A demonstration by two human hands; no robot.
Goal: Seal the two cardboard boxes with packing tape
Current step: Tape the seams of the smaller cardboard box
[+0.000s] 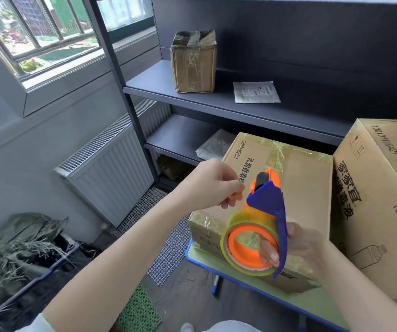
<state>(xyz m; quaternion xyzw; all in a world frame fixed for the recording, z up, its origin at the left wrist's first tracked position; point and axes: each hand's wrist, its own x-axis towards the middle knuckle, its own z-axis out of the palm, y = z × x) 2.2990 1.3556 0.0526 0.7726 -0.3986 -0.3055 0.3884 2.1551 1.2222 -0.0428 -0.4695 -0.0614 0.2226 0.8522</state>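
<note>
At the far left, under the window, a white radiator (111, 168) stands against the wall. Next to it is a dark shelf (240, 104) with a small taped carton (194, 65) upright on it.

Below that, your left hand (213, 185) is raised over the near box. Its fingers (237, 188) are curled, and the thumb and forefinger are pinched together just beside the orange head of the tape dispenser (268, 200). You cannot tell whether they have the clear end of the tape between them.

The dispenser is held up in the air, tilted, with its head pointing away from you and its roll of tape (234, 226) toward you. Your right hand (302, 240) grips it from behind the blue side plate, and some of its fingers show through the orange hub of the roll.

Behind the dispenser, the near box (307, 188) sits on the green, blue-edged surface (200, 256), its flaps down and shiny tape along its far edge. The bigger box (379, 188) stands just beside it on the right and rises higher.
</note>
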